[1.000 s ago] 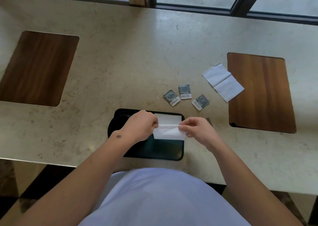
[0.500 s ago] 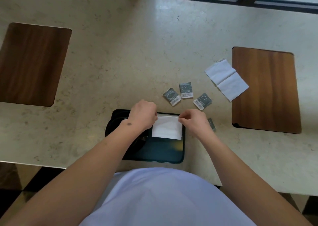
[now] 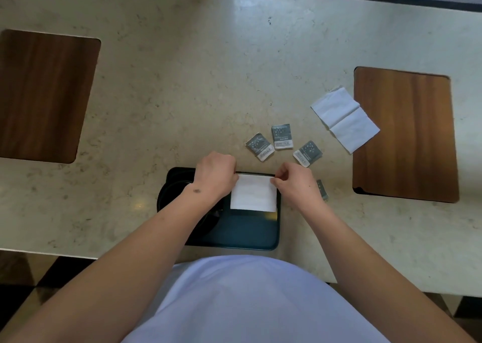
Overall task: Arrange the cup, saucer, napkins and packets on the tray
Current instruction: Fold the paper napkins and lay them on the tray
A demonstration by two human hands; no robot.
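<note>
A folded white napkin (image 3: 253, 192) is lying flat in the far right part of the dark tray (image 3: 242, 234), and both hands are holding its far edge: the left hand (image 3: 215, 173) is pinching the far left corner with curled fingers, and the right hand (image 3: 294, 183) is pinching the far right corner. A dark saucer (image 3: 167, 196) is sitting at the tray's left end, largely hidden under the left forearm. Beyond the tray, three grey packets (image 3: 281, 136) are lying on the stone counter (image 3: 182, 86), a fourth packet (image 3: 322, 190) is peeking out beside the right wrist, and an unfolded napkin (image 3: 344, 119) is lying partly over the right wooden inlay (image 3: 407, 133)
</note>
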